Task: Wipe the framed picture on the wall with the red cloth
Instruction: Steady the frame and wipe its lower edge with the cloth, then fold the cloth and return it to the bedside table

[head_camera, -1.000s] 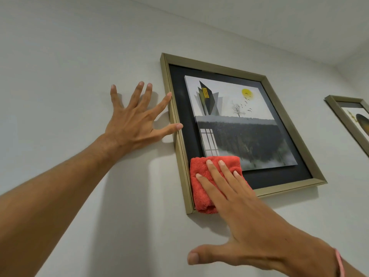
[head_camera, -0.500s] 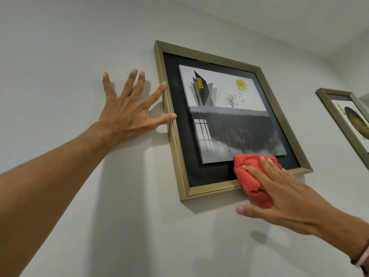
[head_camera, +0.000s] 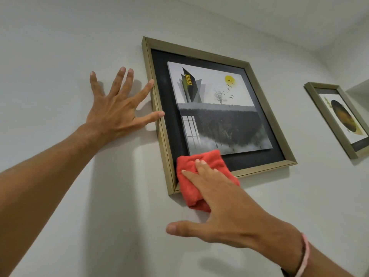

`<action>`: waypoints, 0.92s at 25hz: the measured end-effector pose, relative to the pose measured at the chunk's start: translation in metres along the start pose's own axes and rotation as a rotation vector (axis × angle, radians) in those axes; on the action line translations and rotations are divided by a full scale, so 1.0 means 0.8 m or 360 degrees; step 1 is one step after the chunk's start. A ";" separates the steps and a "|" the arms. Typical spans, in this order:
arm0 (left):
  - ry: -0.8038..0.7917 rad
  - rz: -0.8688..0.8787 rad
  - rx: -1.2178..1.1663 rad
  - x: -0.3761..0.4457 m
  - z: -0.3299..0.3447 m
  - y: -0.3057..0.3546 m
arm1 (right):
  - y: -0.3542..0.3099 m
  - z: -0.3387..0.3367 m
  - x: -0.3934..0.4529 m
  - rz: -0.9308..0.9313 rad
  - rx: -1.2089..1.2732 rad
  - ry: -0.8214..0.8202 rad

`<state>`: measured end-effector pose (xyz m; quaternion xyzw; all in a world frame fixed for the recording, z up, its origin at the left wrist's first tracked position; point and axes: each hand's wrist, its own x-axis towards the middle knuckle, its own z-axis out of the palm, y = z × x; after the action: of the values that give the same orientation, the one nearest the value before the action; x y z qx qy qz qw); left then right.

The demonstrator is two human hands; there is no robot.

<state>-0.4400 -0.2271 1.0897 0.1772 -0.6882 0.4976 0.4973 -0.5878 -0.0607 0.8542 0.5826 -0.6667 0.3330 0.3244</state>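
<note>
From my feed, the left hand comes first: it lies flat and splayed on the wall, fingers spread, grasping nothing. Its index fingertip and thumb tip touch the left rail of the frame, while the palm stays on the wall just beside it.

Next is the picture itself, hanging tilted in my view inside that gold frame, with a black mat around a raised print showing a dark tower, a yellow sun, birds and a bare tree.

At the frame's lower left corner I see the cloth, red and bunched, lying over the mat and the bottom rail and hanging down past it onto the wall. The right hand presses it there with flat, extended fingers; I see no clenching, only a flat palm pinning the cloth, the thumb stuck out to the left, clear of it. A pink band circles that wrist.

Far right, well apart, a second frame hangs on the same wall.
</note>
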 end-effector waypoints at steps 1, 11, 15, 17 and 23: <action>0.0002 0.0003 -0.0029 -0.002 -0.002 0.001 | -0.004 0.004 0.002 -0.0069 -0.0042 0.0030; -0.0054 -0.0231 -0.1377 -0.145 -0.063 0.070 | -0.012 -0.030 -0.032 0.0020 0.1438 0.0574; -0.0611 -0.0712 -0.2393 -0.211 -0.134 0.094 | -0.059 -0.032 -0.059 0.0067 0.2263 0.0255; -0.0843 -0.0783 -0.2521 -0.254 -0.168 0.093 | -0.090 -0.029 -0.075 0.0098 0.2499 0.0010; -0.1053 -0.1317 -0.2398 -0.428 -0.266 0.077 | -0.187 0.027 -0.170 0.0428 0.2429 -0.0590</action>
<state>-0.2262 -0.1027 0.7654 0.1719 -0.8193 -0.3758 0.3975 -0.4249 -0.0172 0.7397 0.6043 -0.3624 0.6316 -0.3233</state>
